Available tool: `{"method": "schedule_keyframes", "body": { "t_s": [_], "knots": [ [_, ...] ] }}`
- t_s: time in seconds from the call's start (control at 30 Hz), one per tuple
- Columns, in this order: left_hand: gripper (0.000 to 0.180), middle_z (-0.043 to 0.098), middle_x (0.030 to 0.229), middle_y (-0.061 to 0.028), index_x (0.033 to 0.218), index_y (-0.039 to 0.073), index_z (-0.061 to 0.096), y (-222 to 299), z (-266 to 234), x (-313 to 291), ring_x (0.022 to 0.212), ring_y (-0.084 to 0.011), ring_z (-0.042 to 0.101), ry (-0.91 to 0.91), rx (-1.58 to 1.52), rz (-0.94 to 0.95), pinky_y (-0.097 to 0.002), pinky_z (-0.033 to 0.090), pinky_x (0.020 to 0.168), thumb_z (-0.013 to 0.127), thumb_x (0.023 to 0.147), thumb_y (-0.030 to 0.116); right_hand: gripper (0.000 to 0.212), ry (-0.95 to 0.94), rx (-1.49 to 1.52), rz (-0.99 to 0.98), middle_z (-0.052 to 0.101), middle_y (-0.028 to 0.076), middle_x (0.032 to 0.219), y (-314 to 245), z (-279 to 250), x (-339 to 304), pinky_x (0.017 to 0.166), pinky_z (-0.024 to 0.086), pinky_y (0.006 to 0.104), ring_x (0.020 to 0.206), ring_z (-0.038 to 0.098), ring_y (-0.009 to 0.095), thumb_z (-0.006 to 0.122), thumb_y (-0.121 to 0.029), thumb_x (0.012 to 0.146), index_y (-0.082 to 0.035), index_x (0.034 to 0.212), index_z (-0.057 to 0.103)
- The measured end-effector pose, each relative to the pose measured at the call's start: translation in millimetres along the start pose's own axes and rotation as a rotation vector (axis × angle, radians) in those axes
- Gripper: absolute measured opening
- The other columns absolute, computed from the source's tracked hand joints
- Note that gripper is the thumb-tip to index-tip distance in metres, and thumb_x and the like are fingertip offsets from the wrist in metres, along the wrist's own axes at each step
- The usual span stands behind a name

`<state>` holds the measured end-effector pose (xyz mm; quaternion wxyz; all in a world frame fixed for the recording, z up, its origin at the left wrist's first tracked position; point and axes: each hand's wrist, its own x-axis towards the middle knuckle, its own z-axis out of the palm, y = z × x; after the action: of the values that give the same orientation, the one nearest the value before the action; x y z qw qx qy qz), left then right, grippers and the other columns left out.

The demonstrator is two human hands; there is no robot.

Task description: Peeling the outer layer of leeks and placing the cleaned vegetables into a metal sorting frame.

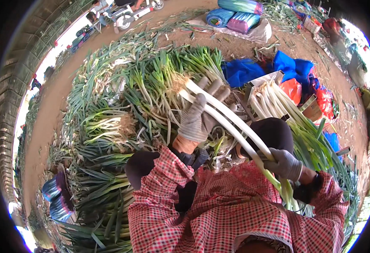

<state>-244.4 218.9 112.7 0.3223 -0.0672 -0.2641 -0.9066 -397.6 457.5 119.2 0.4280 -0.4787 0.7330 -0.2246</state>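
Observation:
Two long leeks (231, 116) with white stems run slantwise in front of me, root ends up and left, green ends down and right. My left hand (199, 118), in a grey striped glove, holds them near the roots, thumb over one stem and fingers behind. Lower down, my right hand (285, 164), gloved too, is closed around the stems where they turn green. Right of them, a bundle of trimmed leeks (273, 101) lies in a metal rack (277, 76). Beyond my left hand are loose leeks (164, 69) with hairy roots.
A rooted leek bunch (109, 124) lies to the left, above piled green leaves (96, 185). Blue cloth (292, 67) and red plastic bags (325, 101) are behind the rack. Wrapped bundles (239, 19) rest on a sheet at the far side. A white scooter (130, 17) stands far left.

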Motion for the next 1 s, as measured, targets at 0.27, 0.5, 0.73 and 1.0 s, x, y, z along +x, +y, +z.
{"method": "schedule_keyframes", "body": {
  "t_s": [0.27, 0.5, 0.73, 1.0],
  "knots": [
    [0.026, 0.057, 0.106, -0.0043, 0.114, 0.012, 0.049, -4.6, 3.5, 4.5, 0.116, -0.0303, 0.047, -0.049, 0.063, 0.037, -0.0623, 0.038, 0.095, 0.055, 0.088, 0.013, 0.043, -0.182, -0.085, -0.002, 0.061, 0.008, 0.09, 29.6, -7.1, 15.0, 0.076, 0.048, 0.0307, 0.083, 0.059, 0.016, 0.058, -0.017, 0.077, -0.008, 0.118, 0.05],
    [0.017, 0.058, 0.088, -0.0032, 0.101, 0.009, 0.052, -9.1, 21.4, 17.5, 0.092, -0.0212, 0.055, 0.159, 0.148, 0.051, -0.0468, 0.046, 0.087, 0.059, 0.086, 0.013, 0.087, 0.434, -0.283, -0.11, 0.055, 0.015, 0.099, -10.2, 17.5, -17.2, 0.081, 0.044, 0.0367, 0.091, 0.055, 0.03, 0.075, -0.029, 0.066, -0.005, 0.136, 0.029],
    [0.009, 0.057, 0.084, -0.0031, 0.089, 0.007, 0.057, -19.4, 64.6, 92.6, 0.092, -0.0208, 0.055, -0.039, 0.271, 0.002, -0.0504, 0.042, 0.09, 0.058, 0.086, 0.016, 0.062, 0.914, -0.674, 0.08, 0.051, 0.011, 0.075, 30.4, 16.5, -50.5, 0.057, 0.041, 0.0406, 0.064, 0.051, 0.028, 0.06, -0.011, 0.072, -0.016, 0.131, 0.043],
    [0.022, 0.061, 0.099, -0.0124, 0.096, 0.005, 0.056, -172.5, 10.9, 213.8, 0.103, -0.0282, 0.057, 0.031, -0.234, -0.423, -0.0491, 0.052, 0.083, 0.057, 0.086, 0.024, 0.072, 0.787, -1.748, 0.33, 0.047, -0.001, 0.081, -13.7, -170.3, -137.2, 0.062, 0.044, 0.0315, 0.068, 0.05, 0.015, 0.066, -0.021, 0.069, -0.032, 0.134, 0.039]
  ]
}}
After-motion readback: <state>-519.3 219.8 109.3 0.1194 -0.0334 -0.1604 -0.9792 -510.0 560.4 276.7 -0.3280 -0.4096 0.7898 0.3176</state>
